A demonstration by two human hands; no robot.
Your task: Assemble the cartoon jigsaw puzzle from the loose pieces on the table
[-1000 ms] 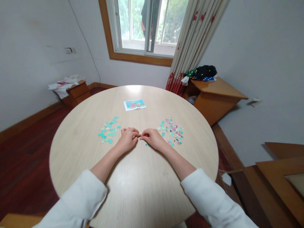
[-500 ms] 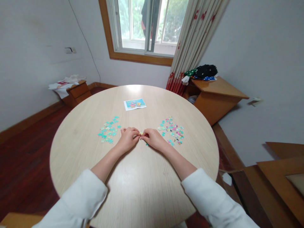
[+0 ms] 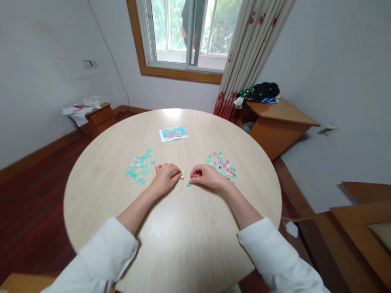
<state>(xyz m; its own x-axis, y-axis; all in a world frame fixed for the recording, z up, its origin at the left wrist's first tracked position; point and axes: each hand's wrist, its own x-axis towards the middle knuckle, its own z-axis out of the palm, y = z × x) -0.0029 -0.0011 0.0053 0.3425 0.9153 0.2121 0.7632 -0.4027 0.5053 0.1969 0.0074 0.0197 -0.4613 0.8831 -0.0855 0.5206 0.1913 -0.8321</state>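
In the middle of the table, my left hand (image 3: 166, 179) pinches the left edge of a small cluster of yellowish jigsaw pieces (image 3: 183, 174) lying on the wood. My right hand (image 3: 208, 176) is just to the right, its thumb and forefinger closed at a small teal and yellow jigsaw piece (image 3: 189, 184) nearer to me. Left of my hands lies a loose heap of teal and pale green jigsaw pieces (image 3: 140, 166). A second heap of pink, teal and multicoloured jigsaw pieces (image 3: 226, 166) is partly hidden behind my right hand.
A picture card (image 3: 173, 133) with cartoon figures lies toward the far side of the round wooden table (image 3: 171, 252). Beyond the table are a window (image 3: 186, 36), a curtain (image 3: 244, 53) and a wooden cabinet (image 3: 275, 126) with cloths on it.
My right hand has left the yellowish cluster and shifted right and slightly toward me, to the separate teal and yellow piece. My left hand has stayed in place.
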